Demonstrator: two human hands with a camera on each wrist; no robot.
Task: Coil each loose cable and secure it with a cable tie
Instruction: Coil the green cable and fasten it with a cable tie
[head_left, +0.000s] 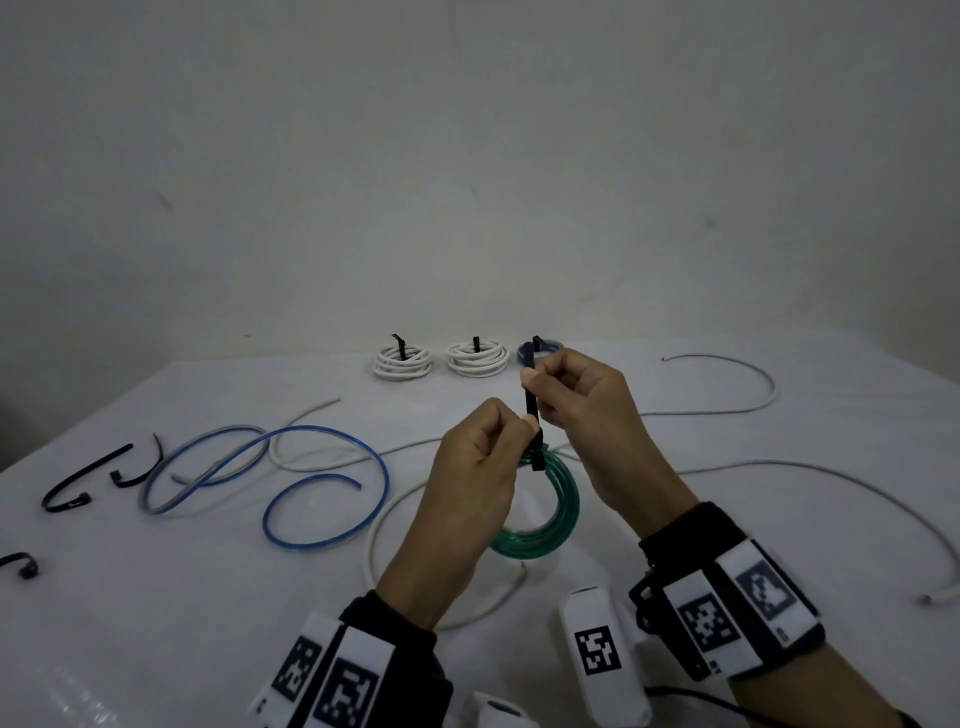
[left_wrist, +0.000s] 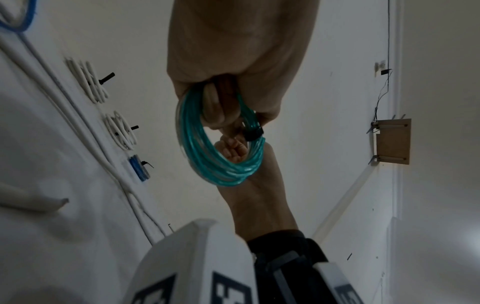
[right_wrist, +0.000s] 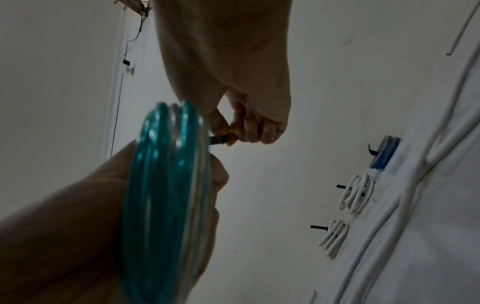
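Observation:
A green coiled cable (head_left: 550, 514) hangs above the white table, held up between both hands. My left hand (head_left: 483, 457) grips the top of the coil (left_wrist: 223, 164) where a black cable tie (head_left: 531, 400) wraps it. My right hand (head_left: 571, 395) pinches the tie's upright tail (right_wrist: 218, 140) between thumb and fingers. The tie's head (left_wrist: 253, 133) sits against the coil. Fingers hide part of the coil's top.
Two tied white coils (head_left: 402, 361) (head_left: 477, 358) and a tied blue coil (head_left: 545, 349) stand at the table's far edge. A loose blue cable (head_left: 322, 483) and loose white cables (head_left: 727, 410) sprawl across the table. Spare black ties (head_left: 78, 486) lie at left.

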